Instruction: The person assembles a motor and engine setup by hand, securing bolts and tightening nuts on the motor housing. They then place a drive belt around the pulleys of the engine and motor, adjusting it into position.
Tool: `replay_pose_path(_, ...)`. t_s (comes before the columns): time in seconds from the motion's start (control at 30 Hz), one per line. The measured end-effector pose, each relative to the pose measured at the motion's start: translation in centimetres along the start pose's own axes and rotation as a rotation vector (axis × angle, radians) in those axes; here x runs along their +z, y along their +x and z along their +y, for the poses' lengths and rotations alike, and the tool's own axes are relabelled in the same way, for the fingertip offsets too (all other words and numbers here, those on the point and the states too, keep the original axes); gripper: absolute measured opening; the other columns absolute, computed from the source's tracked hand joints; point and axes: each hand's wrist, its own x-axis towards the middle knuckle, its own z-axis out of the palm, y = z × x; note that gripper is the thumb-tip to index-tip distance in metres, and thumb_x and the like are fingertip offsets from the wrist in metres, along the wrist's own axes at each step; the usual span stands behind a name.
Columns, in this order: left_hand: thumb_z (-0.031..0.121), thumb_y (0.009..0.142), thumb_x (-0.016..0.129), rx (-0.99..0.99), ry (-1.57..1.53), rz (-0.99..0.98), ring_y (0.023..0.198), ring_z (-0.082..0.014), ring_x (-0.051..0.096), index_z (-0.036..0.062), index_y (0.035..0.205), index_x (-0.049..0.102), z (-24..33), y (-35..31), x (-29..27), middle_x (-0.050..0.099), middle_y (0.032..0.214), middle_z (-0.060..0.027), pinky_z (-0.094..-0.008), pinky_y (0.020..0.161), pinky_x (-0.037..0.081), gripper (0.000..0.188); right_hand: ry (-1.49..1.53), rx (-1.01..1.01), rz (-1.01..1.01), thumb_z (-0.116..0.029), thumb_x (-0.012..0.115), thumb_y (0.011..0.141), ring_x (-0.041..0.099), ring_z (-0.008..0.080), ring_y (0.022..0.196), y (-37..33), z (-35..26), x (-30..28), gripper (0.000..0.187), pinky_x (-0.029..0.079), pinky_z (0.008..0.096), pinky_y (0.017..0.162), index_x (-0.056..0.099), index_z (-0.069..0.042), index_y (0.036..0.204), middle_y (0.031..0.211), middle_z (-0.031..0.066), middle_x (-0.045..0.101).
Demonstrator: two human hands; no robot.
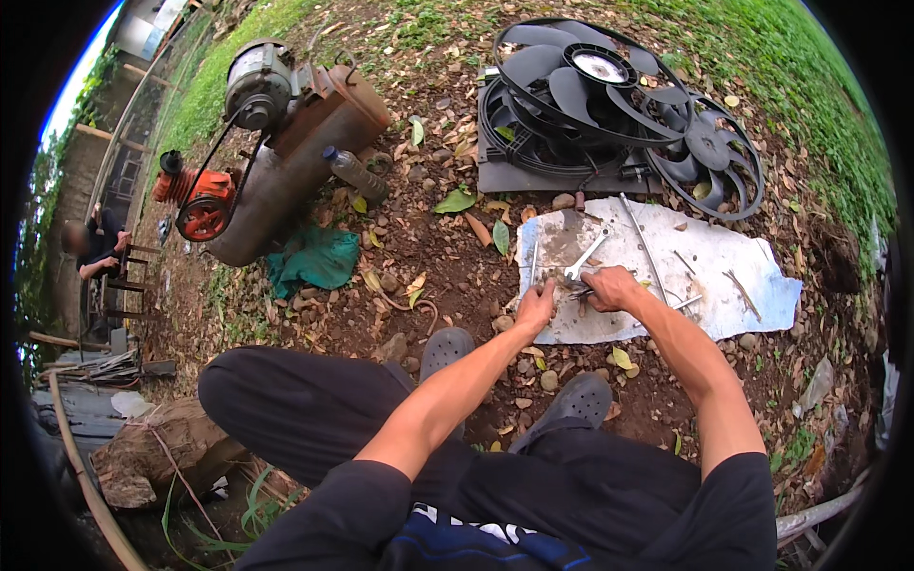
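Observation:
Both my hands are low over a whitish, dirt-stained sheet on the ground. My left hand is closed at the sheet's near left edge, and whatever its fingers hold is hidden. A thin metal rod lies just beyond it. My right hand has its fingers pressed together around something small and dark, too unclear to name. A silver wrench rests on the sheet with one end close to my right fingertips. Past that hand lie a long metal bar and a shorter silver rod.
Black radiator fans are stacked beyond the sheet. At the far left stands a rusty air compressor, with a plastic bottle against it and a green cloth below. Another person sits at the left edge. Stones and leaves cover the soil.

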Motion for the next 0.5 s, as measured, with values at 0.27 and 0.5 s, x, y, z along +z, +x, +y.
replay_pose_path(0.27, 0.046, 0.092, 0.054, 0.150, 0.287, 0.178, 0.063, -0.0191, 0.060, -0.0066, 0.106, 0.060, -1.5, 4.6, 1.1, 0.062, 0.074, -0.0113, -0.0352, 0.062, 0.049, 0.054, -0.057, -0.156, -0.066, -0.021, 0.064, 0.076, 0.066, 0.0348, 0.069, -0.2, 0.8, 0.4, 0.033, 0.051, 0.0468, 0.061, 0.051, -0.007, 0.103, 0.070, 0.0152, 0.065)
replay_pose_path(0.5, 0.032, 0.098, 0.052, 0.113, -0.001, 0.089, 0.049, -0.0126, 0.051, 0.0008, 0.111, 0.057, 1.5, 5.6, 0.3, 0.059, 0.068, -0.0045, -0.0293, 0.045, 0.041, 0.034, 0.104, 0.043, 0.244, -0.007, 0.054, 0.083, 0.066, 0.0364, 0.071, 0.1, 3.9, 1.0, 0.032, 0.053, 0.0461, 0.059, 0.047, -0.009, 0.113, 0.081, 0.0171, 0.067)
